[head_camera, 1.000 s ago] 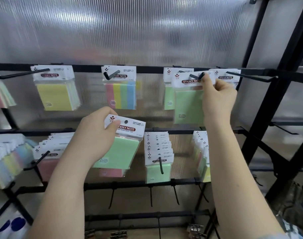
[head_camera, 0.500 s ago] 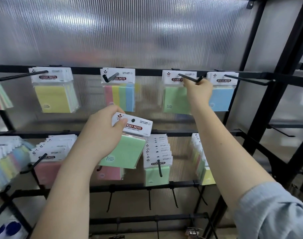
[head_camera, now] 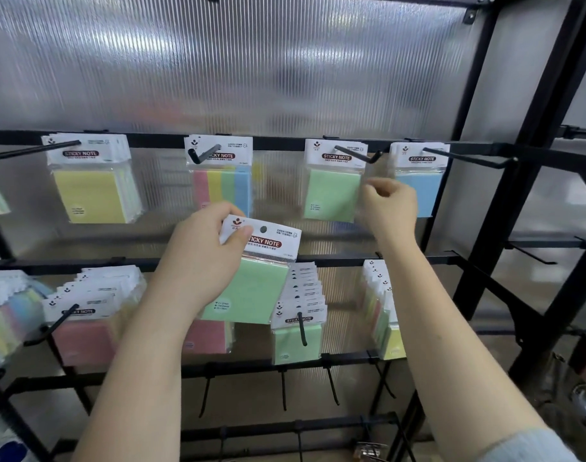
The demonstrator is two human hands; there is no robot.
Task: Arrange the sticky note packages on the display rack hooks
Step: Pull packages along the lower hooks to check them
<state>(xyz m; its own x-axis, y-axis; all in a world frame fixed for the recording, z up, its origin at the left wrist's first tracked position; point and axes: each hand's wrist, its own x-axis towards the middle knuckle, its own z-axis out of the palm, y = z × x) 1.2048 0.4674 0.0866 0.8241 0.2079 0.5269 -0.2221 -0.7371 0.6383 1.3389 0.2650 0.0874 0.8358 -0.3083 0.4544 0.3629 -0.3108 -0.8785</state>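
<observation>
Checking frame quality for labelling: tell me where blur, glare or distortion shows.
Head view: the right hand is motion-blurred; the ribbed translucent back panel carries streaky glare; the black metal rack frame leans from wide-angle distortion; the held green sticky note package reads sharp.

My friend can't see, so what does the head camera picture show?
The left hand holds a green pack before a black rack hung with sticky-note packs. The right hand hangs empty, fingers curled, beside a hung green pack.
</observation>
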